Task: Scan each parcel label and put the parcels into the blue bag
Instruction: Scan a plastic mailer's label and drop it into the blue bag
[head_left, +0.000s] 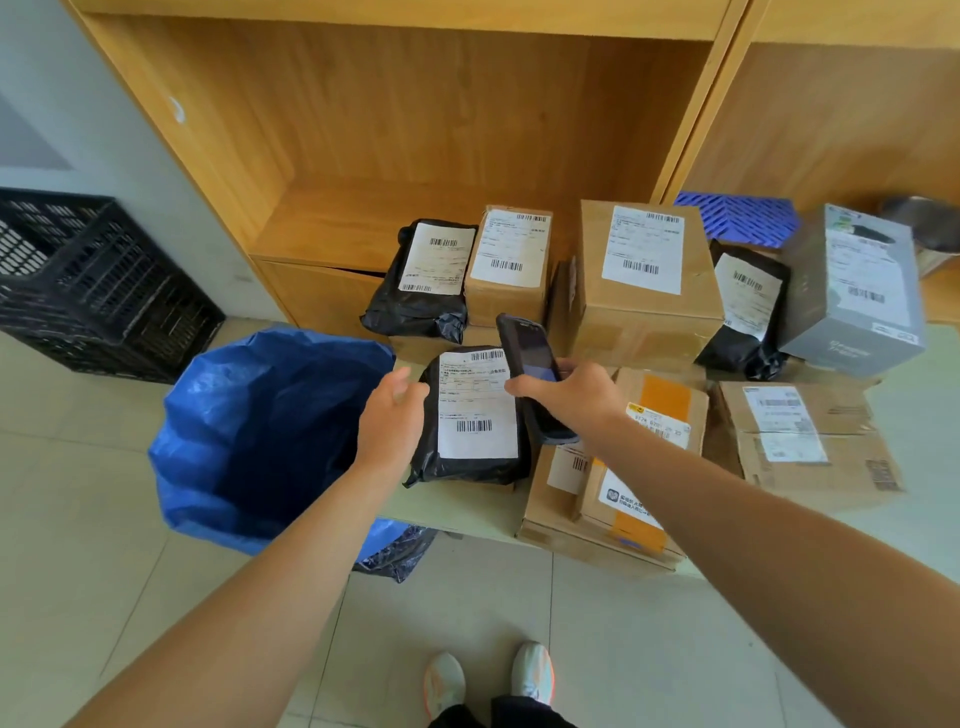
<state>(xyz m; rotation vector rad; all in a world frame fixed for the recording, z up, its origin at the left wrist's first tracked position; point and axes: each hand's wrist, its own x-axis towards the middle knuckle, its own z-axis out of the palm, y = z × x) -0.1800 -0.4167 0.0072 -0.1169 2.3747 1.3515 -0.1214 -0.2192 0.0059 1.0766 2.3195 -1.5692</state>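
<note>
Black parcel (470, 415) lay label-up at the counter (457, 506) edge, just right of the open blue bag (260, 431).
Left hand (392, 415), fingers loosely spread, touched its left edge; right hand (569, 392) gripped the scanner (530, 374) over its right edge.

At frame centre, the right hand (569, 392) grips a dark handheld scanner (532, 376) over the white label of a black poly-bag parcel (470, 415). The left hand (392, 415), fingers spread, touches the parcel's left edge. The open blue bag (260, 431) stands at left.
</note>
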